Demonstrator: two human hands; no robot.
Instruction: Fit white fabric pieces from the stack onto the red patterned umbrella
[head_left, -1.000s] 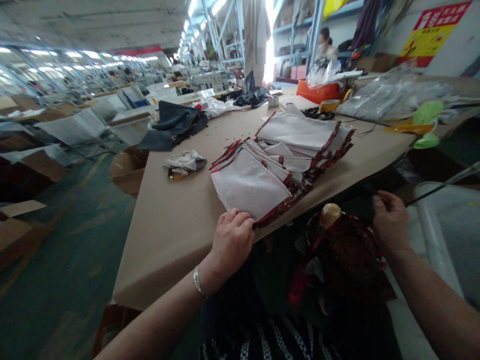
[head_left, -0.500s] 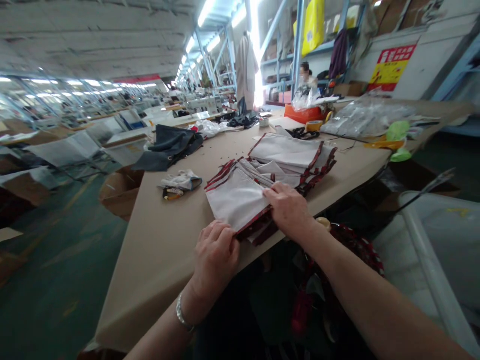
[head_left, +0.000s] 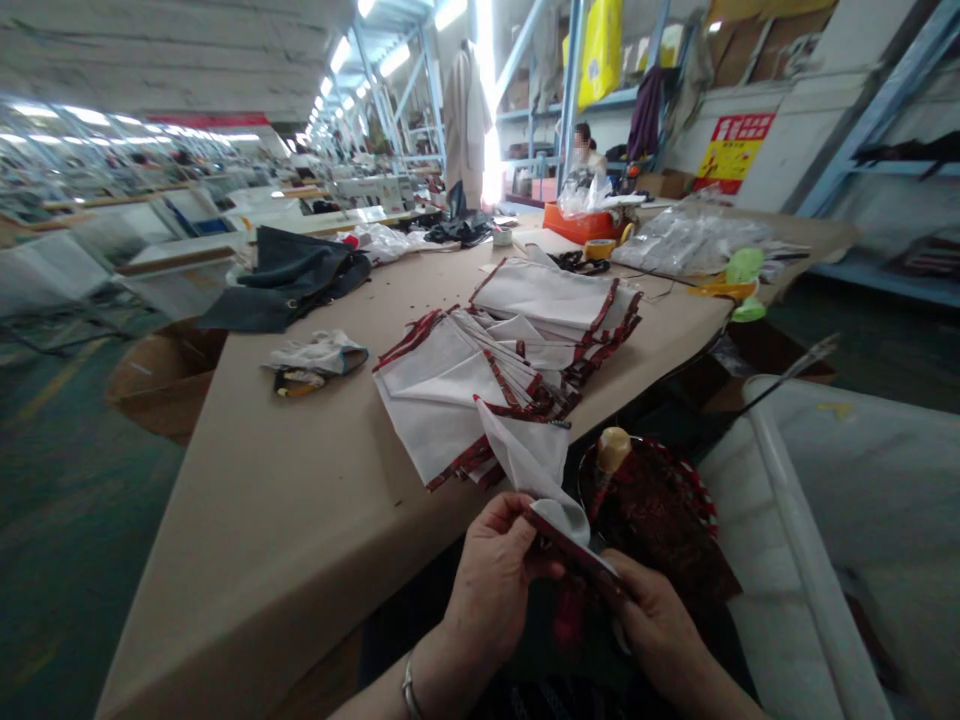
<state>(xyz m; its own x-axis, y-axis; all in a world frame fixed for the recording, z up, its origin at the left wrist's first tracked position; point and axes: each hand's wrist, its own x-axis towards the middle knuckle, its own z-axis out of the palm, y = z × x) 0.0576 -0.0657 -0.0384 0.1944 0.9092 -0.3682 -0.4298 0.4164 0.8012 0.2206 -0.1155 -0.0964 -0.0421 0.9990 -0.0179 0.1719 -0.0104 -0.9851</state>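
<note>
White cloth (head_left: 528, 452), edge in left hand (head_left: 495, 572) and right hand (head_left: 651, 608)

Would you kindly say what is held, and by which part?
A white cloth piece, gripped along its dark red edge by the left hand and right hand.

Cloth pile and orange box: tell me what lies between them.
In the head view, a yellow tape roll, a black item and a pale sheet lie between the cloth pile and the orange box.
</note>
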